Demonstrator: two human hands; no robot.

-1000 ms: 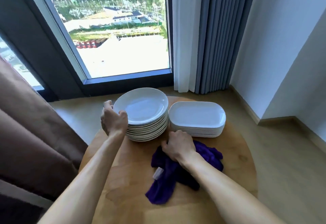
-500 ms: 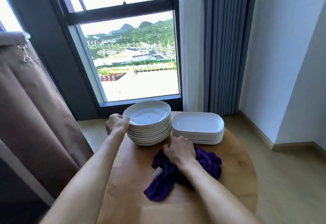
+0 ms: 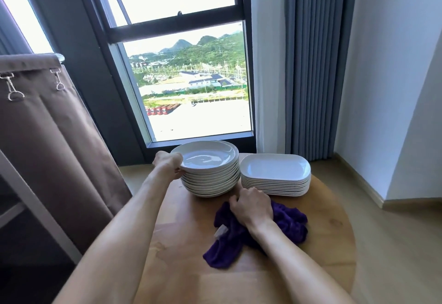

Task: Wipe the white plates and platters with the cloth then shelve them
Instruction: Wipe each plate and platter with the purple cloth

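Top plate [image 3: 205,157] of the round stack [image 3: 211,179], at the far edge of the bench [image 3: 181,244], sits slightly askew on the plates beneath, its left rim pinched by your left hand [image 3: 168,163], whose fingers curl around and under that rim. Platters [image 3: 275,177], oblong and white, form a second stack just to the right of the round one, the two nearly touching. Purple cloth [image 3: 285,220] lies bunched near the bench centre, just in front of both stacks, and your right hand [image 3: 253,208] is clenched on it, knuckles up, gathering its folds.

Step in hand, by judgement: freeing the first plate for wiping. Lift the rim straight up before drawing the plate toward you, so that the one below is not dragged off with it; a glazed surface is likely to slide. Keep your thumb on the rim's upper face and your fingers beneath. Gather the cloth into a pad in your palm so that no loose tail catches the platters as it rises. Bring plate and cloth together over the bare wood near the front edge, well clear of both stacks.

No shelf can be identified with certainty; a curtained frame [image 3: 43,150] stands off the bench's left edge.
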